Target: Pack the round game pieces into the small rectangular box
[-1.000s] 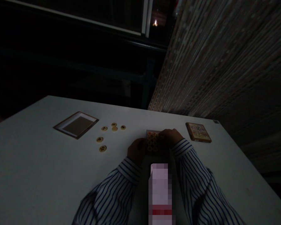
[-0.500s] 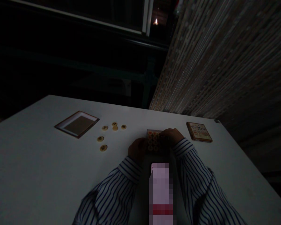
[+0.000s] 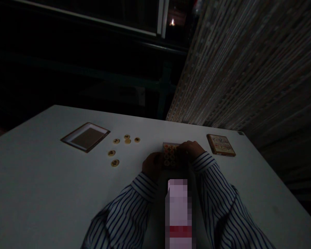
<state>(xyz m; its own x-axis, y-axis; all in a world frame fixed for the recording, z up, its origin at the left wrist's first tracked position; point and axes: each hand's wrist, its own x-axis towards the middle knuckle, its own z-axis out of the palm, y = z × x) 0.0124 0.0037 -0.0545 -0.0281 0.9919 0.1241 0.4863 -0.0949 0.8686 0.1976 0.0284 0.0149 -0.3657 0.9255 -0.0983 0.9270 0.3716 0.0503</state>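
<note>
A small open box (image 3: 168, 144) holds round xiangqi pieces (image 3: 166, 156) set in rows. At its left edge is my left hand (image 3: 152, 164), fingers curled against the box's side. My right hand (image 3: 189, 150) bends over the box's right part, its fingertips down among the pieces. Darkness hides those fingertips, so whatever they pinch cannot be made out. Left of the box, several loose xiangqi pieces (image 3: 115, 163) lie on the white table (image 3: 67, 186), and one pale piece (image 3: 128, 141) shows no marking.
An empty box tray (image 3: 86, 137) with a brown rim lies at the far left. A printed box lid (image 3: 221, 144) is near the right edge. A pixelated pink and red patch (image 3: 178, 207) covers the area between my forearms. A string curtain (image 3: 209, 69) hangs behind the table.
Both hands stay at the box, with only a slight shift of the right fingers over the pieces. The loose pieces lie as before. The view has moved very slightly.
</note>
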